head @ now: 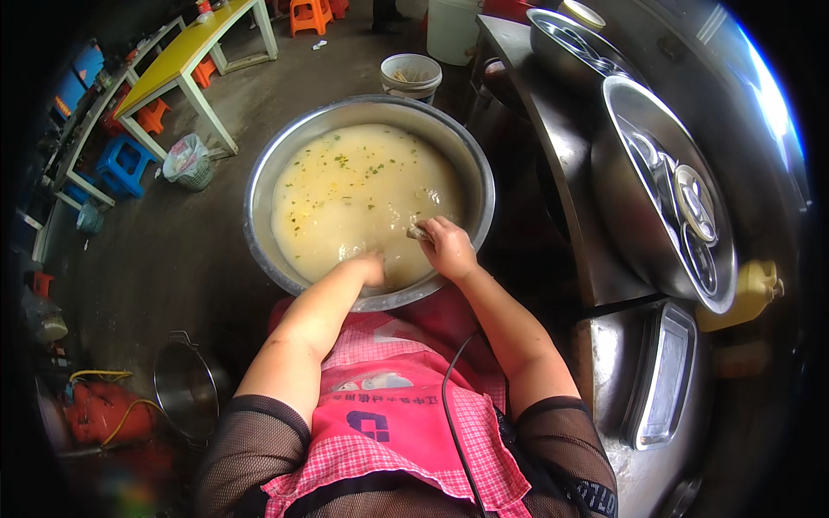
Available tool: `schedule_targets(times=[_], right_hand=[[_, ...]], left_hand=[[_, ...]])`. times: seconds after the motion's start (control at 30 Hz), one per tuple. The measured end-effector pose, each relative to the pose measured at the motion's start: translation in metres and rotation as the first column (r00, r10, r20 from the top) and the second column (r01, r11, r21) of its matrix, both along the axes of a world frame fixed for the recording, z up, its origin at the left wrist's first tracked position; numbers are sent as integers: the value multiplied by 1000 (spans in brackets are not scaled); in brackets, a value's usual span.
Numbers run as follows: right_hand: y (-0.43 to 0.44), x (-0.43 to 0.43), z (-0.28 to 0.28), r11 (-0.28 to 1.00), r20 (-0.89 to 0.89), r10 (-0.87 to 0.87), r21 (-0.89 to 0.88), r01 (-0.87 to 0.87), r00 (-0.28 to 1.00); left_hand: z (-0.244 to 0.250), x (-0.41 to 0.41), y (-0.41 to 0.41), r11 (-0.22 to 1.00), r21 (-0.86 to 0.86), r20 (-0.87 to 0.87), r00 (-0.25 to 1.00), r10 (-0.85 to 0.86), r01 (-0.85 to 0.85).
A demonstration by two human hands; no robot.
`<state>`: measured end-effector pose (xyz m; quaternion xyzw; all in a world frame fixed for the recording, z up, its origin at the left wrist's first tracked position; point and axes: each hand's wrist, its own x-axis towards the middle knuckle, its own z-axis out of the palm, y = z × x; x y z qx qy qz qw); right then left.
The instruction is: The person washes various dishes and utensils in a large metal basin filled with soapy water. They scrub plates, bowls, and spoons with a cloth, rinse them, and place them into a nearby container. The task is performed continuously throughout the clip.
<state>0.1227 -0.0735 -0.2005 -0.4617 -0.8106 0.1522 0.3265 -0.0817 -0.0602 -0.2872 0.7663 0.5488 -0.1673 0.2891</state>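
A large metal basin (256,226) before me holds cloudy pale liquid (343,194) with bits of green leaf afloat. My right hand (451,247) is just above the liquid near the basin's right side. Its thumb and fingers pinch a wadded greyish piece (420,233), perhaps a scrubbing pad or cloth. At the near side of the basin, my left hand (370,267) dips into the liquid. Its fingers are under the surface, so what they hold, if anything, is hidden.
On the metal counter (557,129) at right stand a big basin (612,162) of dishes and spoons and another basin (541,48). Metal trays (660,382) lie nearer. Behind my basin is a white bucket (411,74). A gas cylinder (107,414) and pot (188,388) are at left.
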Motion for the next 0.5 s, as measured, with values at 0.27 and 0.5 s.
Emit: schedule_targets(times=[0.27,0.5], right_hand=[[5,-4,-3,1000,-6,-7,12,7,1000],[3,-4,-5,1000,-3,-29,7,29,1000]], left_hand=[[11,-21,-22,996,-93,60,998,6,-1],[23,-49,-30,939,-18,280,900,335,-344]])
